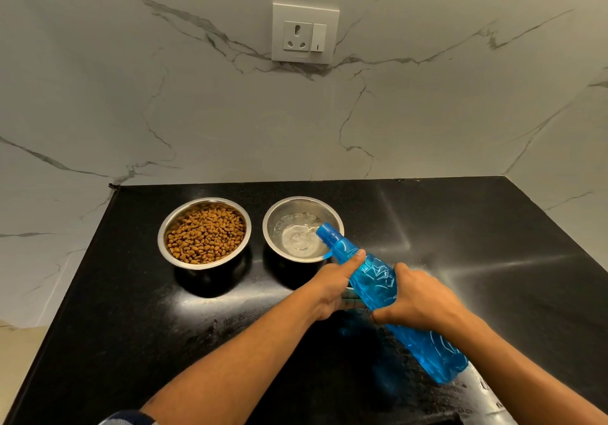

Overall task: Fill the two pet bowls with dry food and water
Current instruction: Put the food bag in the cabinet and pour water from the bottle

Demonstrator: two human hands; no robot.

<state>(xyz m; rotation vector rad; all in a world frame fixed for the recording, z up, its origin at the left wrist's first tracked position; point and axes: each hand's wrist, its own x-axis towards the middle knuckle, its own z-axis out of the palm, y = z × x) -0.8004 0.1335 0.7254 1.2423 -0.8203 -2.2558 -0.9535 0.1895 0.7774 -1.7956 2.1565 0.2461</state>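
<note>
You had both hands on the blue water bottle [375,280], which was tipped steeply with its neck down over the near rim of the right steel bowl [303,229]. Your left hand [332,288] was wrapped around the bottle just below the neck, thumb lying along its upper side, and your right hand [416,296] was clasped over the middle of the body, with the base raised toward you. Water lay in the bottom of that bowl, rippled. The left steel bowl [204,233] stood just beside it, apart from it, filled with brown dry food [205,235]. Both bowls sat on the black worktop [131,293] near the marble wall [164,95], below a white socket [305,32].
</note>
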